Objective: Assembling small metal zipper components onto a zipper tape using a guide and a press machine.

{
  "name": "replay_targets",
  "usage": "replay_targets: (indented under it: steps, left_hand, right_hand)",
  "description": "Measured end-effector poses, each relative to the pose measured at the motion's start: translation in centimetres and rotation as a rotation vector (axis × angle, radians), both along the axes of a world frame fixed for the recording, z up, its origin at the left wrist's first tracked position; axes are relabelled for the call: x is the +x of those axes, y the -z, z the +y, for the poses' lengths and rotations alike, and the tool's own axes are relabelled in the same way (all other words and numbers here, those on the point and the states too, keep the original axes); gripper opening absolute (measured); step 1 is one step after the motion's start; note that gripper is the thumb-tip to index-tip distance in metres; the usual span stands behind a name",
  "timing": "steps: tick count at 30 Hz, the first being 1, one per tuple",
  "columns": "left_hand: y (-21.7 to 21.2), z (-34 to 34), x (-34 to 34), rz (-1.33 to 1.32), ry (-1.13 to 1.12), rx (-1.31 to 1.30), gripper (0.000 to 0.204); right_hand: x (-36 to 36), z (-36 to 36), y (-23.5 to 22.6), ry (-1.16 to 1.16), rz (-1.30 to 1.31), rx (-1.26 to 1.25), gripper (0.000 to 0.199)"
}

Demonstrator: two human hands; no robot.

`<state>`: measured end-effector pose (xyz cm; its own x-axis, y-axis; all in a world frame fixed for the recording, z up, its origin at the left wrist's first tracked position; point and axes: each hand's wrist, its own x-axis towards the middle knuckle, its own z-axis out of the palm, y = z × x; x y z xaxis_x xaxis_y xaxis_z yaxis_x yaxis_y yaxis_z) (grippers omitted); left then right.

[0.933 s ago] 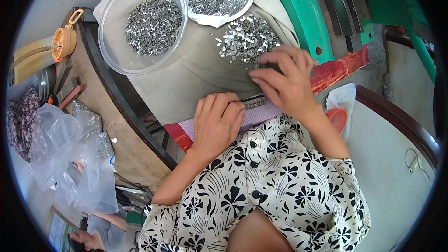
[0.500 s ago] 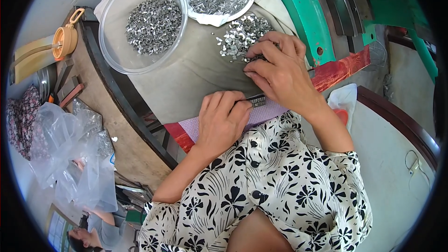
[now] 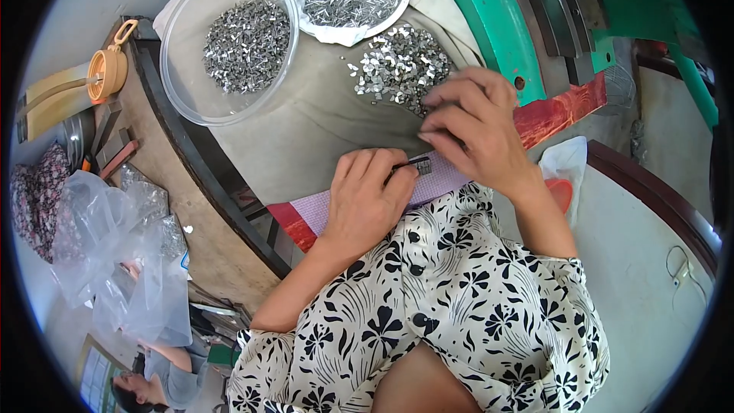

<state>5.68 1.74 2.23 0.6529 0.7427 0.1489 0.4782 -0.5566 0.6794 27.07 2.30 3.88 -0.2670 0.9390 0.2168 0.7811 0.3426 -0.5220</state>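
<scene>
Right hand point(image 3: 480, 128) shifted rightward — metal bits point(image 3: 401, 65), green frame point(image 3: 489, 27) near

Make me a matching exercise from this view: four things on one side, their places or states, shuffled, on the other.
Things:
1. left hand
2. right hand
3. clear round tub
4. orange looped cap

Places or states:
A. containing many short metal pieces
B. at the lower right of the heap of loose metal bits
C. left of the tub
D. fingers on a dark strip

Pairs: 1-D, 2-B, 3-A, 4-C
</scene>
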Motion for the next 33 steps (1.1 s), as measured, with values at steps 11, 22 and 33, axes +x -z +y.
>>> replay_targets:
  steps: [11, 22, 33]
  left_hand:
    - [-0.2, 2.2, -0.2, 0.005, -0.173, 0.029, 0.018]
    - [0.1, 4.6, -1.8, 0.084, -0.107, -0.052, 0.014]
    - [0.4, 4.5, -1.7, 0.079, -0.115, 0.009, 0.017]
  right_hand:
    - [-0.5, -5.0, 0.7, 0.009, -0.076, -0.03, 0.019]
    - [-1.3, -1.7, 0.0, 0.074, -0.049, 0.038, 0.023]
    - [-4.2, 3.9, 1.7, -0.031, -0.094, 0.033, 0.018]
